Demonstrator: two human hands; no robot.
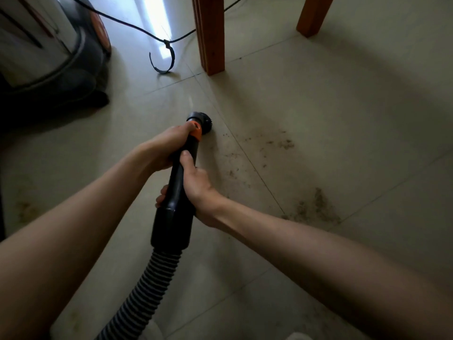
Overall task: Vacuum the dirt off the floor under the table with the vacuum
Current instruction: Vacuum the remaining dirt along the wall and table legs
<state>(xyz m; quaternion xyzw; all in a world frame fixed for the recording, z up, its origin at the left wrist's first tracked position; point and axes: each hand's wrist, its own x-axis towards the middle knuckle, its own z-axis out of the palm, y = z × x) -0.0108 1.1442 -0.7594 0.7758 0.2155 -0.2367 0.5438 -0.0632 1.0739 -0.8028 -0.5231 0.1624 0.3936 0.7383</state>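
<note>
Right now we've got both hands wrapped tight round the black vacuum wand (179, 182): left hand (166, 148) up by the orange collar, right hand (196, 190) lower down. Brush nozzle (202, 121) sits on the tiled floor (343, 94), w/ dirt (311, 207) scattered just right of it, near the table leg (212, 35). Vacuum body (49, 45) far left.

**Floor layout under the bench**

The nozzle (202, 123) rests on the floor (318, 99), with dirt (311, 207) scattered to its right. 2 bench legs (210, 33) stand beyond it. The vacuum body (49, 50) sits far left, its cable (137, 28) trailing behind toward the legs.
</note>
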